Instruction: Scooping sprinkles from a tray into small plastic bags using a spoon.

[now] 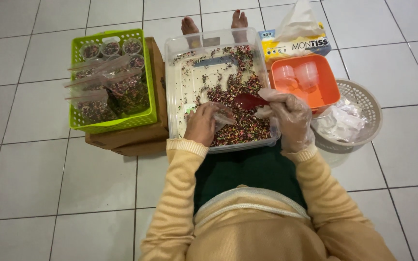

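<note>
A clear plastic tub rests on my lap, half full of multicoloured sprinkles. My bare left hand holds a small clear plastic bag open over the sprinkles. My right hand, in a thin clear plastic glove, grips a red scoop with its bowl just beside the bag's mouth. Both hands are inside the tub near its front edge.
To the left, a green basket with filled bags and small cups of sprinkles stands on brown cardboard boxes. On the right are an orange tray with clear cups, a tissue pack and a white basket of plastic bags. Beyond the tub, my bare feet rest on the white tiles.
</note>
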